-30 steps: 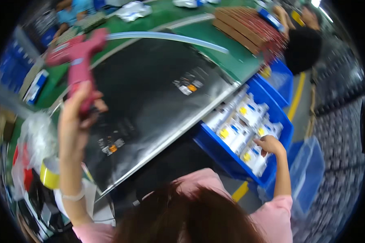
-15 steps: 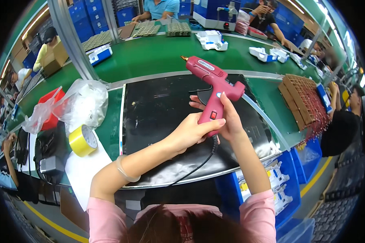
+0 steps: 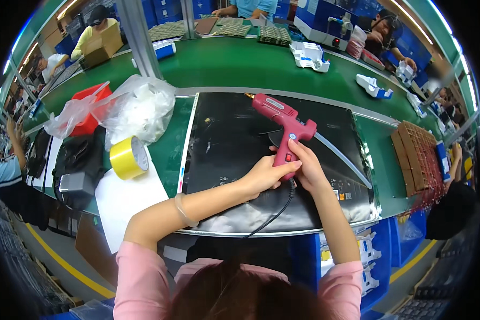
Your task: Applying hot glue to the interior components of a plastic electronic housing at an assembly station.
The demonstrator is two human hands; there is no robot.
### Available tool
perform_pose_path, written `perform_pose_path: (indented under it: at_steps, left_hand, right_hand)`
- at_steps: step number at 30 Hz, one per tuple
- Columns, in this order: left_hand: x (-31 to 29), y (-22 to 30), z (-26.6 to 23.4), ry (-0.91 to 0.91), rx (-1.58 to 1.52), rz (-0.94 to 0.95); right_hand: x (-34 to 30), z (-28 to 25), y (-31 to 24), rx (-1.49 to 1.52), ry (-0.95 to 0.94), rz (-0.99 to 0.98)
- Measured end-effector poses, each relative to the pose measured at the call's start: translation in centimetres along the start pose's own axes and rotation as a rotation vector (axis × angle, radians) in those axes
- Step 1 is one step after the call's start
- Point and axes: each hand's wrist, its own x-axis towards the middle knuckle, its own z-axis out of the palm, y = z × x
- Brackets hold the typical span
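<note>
A dark pink hot glue gun (image 3: 292, 128) is held over the black mat (image 3: 224, 133), its brass nozzle tilted up to the far left. My left hand (image 3: 265, 176) closes round the bottom of its handle. My right hand (image 3: 308, 168) grips the handle from the other side, the thumb lying along it near the red switch. Some of the fingers behind the handle are hidden. Out of the gun's back runs a translucent glue stick (image 3: 344, 160), slanting down to the right. A black cord (image 3: 274, 215) hangs from the handle toward the table's front edge.
At left are a yellow tape roll (image 3: 128, 158) on white paper, a clear bag (image 3: 144, 112) of white pieces and a red bin (image 3: 90, 122). A brown divided box (image 3: 408, 160) stands right. Beyond, white-and-blue housings (image 3: 309, 56) lie on the green belt (image 3: 224, 64), with co-workers around it.
The view has shifted, so the bench items appear farther right. The glue gun sits a little lower and nearer, still in both hands. A co-worker at far right now has a white part in hand.
</note>
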Motion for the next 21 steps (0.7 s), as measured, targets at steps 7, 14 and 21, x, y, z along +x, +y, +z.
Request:
perform_pose_path:
  at_steps: [7,14,21]
  left_hand:
    - [-0.2,1.5,-2.2,0.106,0.401,0.081]
    - [0.5,3.6,-3.8,0.135,0.964,-0.049]
    - [1.3,3.5,-4.3,0.127,1.033,-0.044]
  right_hand:
    - [2.2,0.7,-0.1,-0.262,0.029,-0.030]
    - [4.6,0.0,0.3,-0.586,0.067,-0.047]
    - [4.5,0.1,-0.4,-0.606,0.094,-0.032]
